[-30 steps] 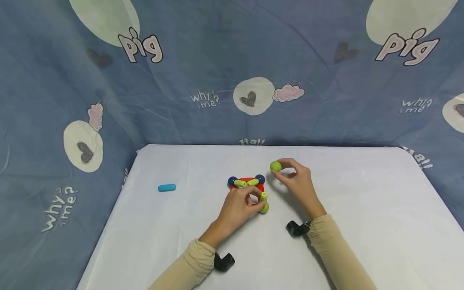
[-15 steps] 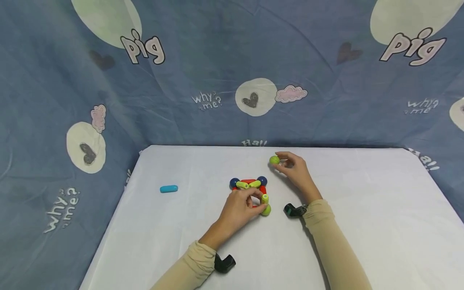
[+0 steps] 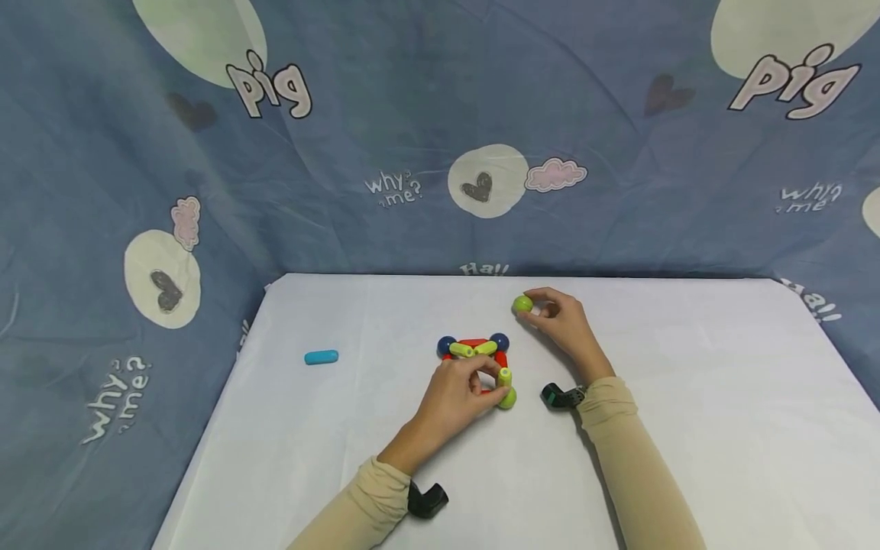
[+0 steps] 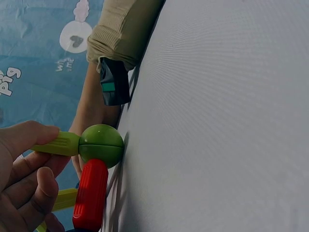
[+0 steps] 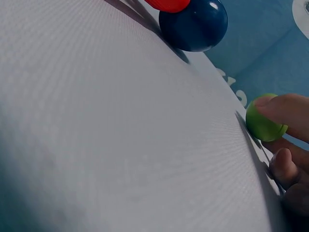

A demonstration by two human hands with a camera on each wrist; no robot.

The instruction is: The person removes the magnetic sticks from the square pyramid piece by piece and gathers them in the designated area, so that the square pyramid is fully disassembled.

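My left hand pinches an upright yellow-green magnetic rod between thumb and fingers. That rod joins a green ball, which also meets a red rod. They belong to a frame of red rods with two dark blue balls at its far corners and yellow-green rods leaning inward. Part of the frame is hidden behind the left hand. Farther back, to the right, my right hand pinches a loose green ball at or just over the table; contact is unclear.
A blue rod lies alone on the left side of the white tabletop. A patterned blue cloth hangs behind the table's far edge. Dark wrist cameras stick out below both wrists.
My right hand has moved slightly toward the far edge with the green ball, which has turned in the fingers. The left hand keeps its pinch on the yellow-green rod and stays in place.
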